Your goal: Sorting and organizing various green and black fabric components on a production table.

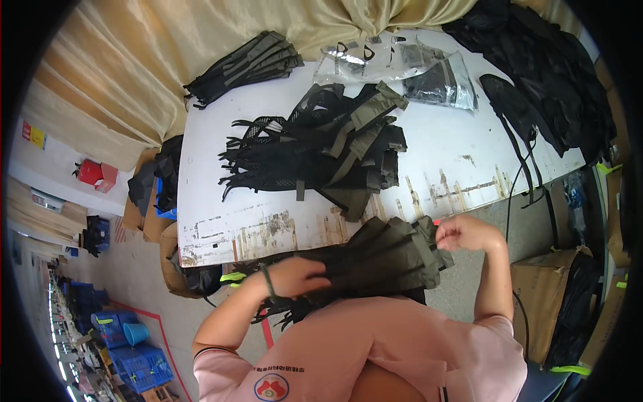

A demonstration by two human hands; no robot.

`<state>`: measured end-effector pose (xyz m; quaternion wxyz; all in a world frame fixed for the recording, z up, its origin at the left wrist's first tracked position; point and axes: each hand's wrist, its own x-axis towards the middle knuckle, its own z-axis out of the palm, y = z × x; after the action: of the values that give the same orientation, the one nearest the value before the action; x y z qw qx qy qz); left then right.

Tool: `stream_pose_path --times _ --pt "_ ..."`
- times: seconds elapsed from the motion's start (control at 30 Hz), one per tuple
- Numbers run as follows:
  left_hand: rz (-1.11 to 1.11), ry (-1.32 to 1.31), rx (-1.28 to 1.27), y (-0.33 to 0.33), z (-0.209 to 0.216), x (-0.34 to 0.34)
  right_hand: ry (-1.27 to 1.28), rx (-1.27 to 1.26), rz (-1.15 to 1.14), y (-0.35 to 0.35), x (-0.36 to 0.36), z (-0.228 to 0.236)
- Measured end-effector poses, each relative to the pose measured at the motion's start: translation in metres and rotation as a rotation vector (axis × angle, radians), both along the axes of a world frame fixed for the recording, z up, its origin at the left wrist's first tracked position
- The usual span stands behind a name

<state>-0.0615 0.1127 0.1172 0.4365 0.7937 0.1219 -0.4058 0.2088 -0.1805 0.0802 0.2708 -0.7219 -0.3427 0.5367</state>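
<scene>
A stained white table [442,141] stands before gold curtains [100,87], with blue crates [139,367] on the floor at left. A dark fabric bundle [382,258] is at the table's near edge. The left hand [296,277] lies over its left part, fingers slightly apart; the right hand's [469,233] fingers curl at its right end, whether pinching I cannot tell.

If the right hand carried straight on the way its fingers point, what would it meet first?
Most likely the near end of the dark folded fabric bundle, just left of the right hand's fingertips. They may already touch it; depth is unclear here.
</scene>
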Motion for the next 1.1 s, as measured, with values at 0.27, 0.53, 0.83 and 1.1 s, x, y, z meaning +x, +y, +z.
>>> stream_pose_path --times 0.27,0.53,0.83,1.1 --pt "-0.474 -0.089 0.43 -0.038 -0.084 -0.014 -0.727 0.557 -0.62 0.161 0.108 -0.048" --pt "-0.033 -0.649 0.309 -0.009 -0.04 0.004 0.093 0.789 -1.077 0.235 0.129 -0.058" --pt "0.346 -1.35 0.3 0.002 -0.016 0.095 0.416 0.9 -0.469 0.116 -0.059 -0.018" --pt "0.449 -0.895 -0.059 -0.02 -0.058 0.105 -1.12 0.85 -0.309 0.105 -0.095 0.008"
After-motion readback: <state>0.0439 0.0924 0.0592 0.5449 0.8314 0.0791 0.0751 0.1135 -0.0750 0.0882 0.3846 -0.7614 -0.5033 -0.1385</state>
